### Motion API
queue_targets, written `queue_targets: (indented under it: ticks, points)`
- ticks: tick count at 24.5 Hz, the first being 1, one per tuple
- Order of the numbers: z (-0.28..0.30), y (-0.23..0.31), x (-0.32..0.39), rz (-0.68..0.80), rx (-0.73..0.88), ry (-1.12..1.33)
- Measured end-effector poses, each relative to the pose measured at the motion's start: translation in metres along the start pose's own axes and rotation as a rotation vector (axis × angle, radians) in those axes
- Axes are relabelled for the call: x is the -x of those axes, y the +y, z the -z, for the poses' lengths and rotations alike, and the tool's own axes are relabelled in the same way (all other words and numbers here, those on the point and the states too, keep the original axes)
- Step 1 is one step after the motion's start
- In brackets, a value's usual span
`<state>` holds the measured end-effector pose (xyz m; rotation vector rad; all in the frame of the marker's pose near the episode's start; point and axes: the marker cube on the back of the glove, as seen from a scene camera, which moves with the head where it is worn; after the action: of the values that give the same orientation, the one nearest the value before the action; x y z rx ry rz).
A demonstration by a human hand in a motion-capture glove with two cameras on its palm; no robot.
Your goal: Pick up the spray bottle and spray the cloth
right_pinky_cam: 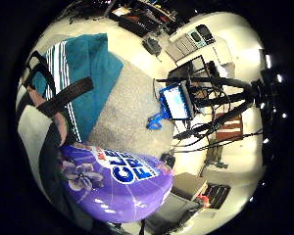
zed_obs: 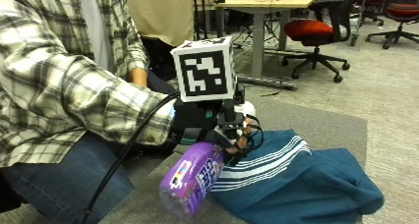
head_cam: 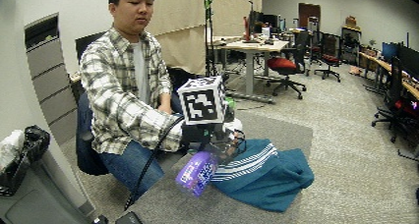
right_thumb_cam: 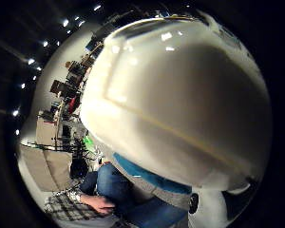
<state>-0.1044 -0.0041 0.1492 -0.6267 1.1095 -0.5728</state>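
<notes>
while you sit at the grey table [zed_obs: 327, 121], your gloved right hand [zed_obs: 196, 121] has its fingers curled round the neck of the purple spray bottle [zed_obs: 193, 177] and holds it lifted off the surface, tilted so its base points down and toward the near edge of the table. the bottle's white head [zed_obs: 245, 108] sits at the top of your grip, just under the glove, and in the thumb side palm view that white head [right_thumb_cam: 180, 95] fills most of what the camera sees, so it lies right against your palm. the little finger side palm view shows the bottle's purple body [right_pinky_cam: 117, 183] with its flower print and blue label, close beneath the hand, with the table's grey surface [right_pinky_cam: 127, 112] beyond it. the teal cloth [zed_obs: 301, 180], with white stripes along one edge, lies bunched on the table just beside and below the bottle; from the outside view you cannot tell whether the bottle's side brushes the striped edge or hangs just clear of it. the same cloth [right_pinky_cam: 88, 73] shows under your hand in the little finger side view. your plaid sleeve [zed_obs: 85, 96] reaches down to the glove's cuff. your bare left hand [right_thumb_cam: 99, 204] rests in your lap, away from the bottle and the cloth. office chairs [zed_obs: 320, 32] and a desk [zed_obs: 268, 3] stand on the carpet behind the table.
</notes>
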Motion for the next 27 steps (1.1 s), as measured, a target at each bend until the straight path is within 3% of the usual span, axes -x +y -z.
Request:
queue_targets:
  ticks: [15, 27]
  points:
    - [-0.012, 0.002, 0.003, 0.013, 0.053, 0.103]
    - [0.014, 0.004, -0.01, -0.089, -0.082, -0.239]
